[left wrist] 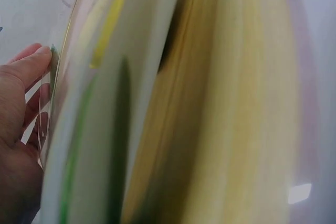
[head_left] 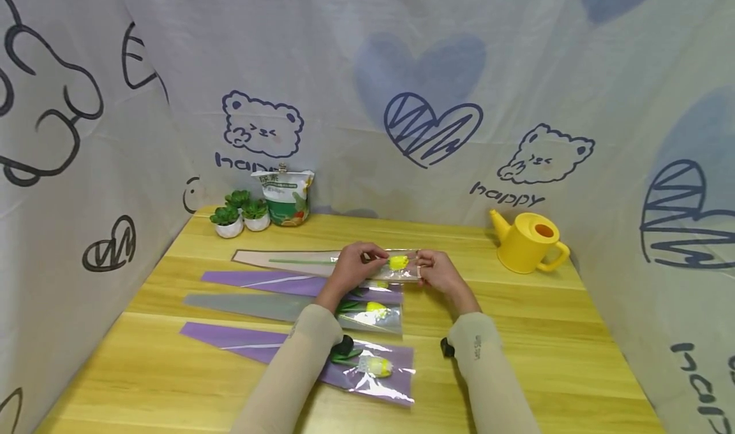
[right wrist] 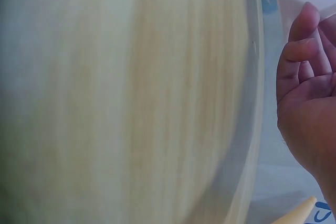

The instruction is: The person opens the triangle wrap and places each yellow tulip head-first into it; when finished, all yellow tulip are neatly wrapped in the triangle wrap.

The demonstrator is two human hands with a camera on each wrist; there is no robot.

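Note:
A long tapered pink flower sleeve (head_left: 251, 257) with a clear front lies at the back of the row, holding a yellow tulip (head_left: 399, 263) on a green stem. My left hand (head_left: 355, 269) pinches the tulip just below its bloom, at the sleeve; in the left wrist view the fingers show partly through clear film. At the sleeve's wide right end, my right hand (head_left: 441, 272) grips the film's edge between thumb and curled fingers. In the right wrist view that hand (right wrist: 310, 87) has bent fingers against the pale sleeve, its contact partly cut off.
Nearer me lie a purple sleeve (head_left: 230, 277), a grey sleeve (head_left: 241, 305) and another purple sleeve (head_left: 230, 338), each with a yellow tulip. Small potted plants (head_left: 230, 228) and a clipped bag (head_left: 289, 198) stand at back left. A yellow watering can (head_left: 519, 252) stands at right.

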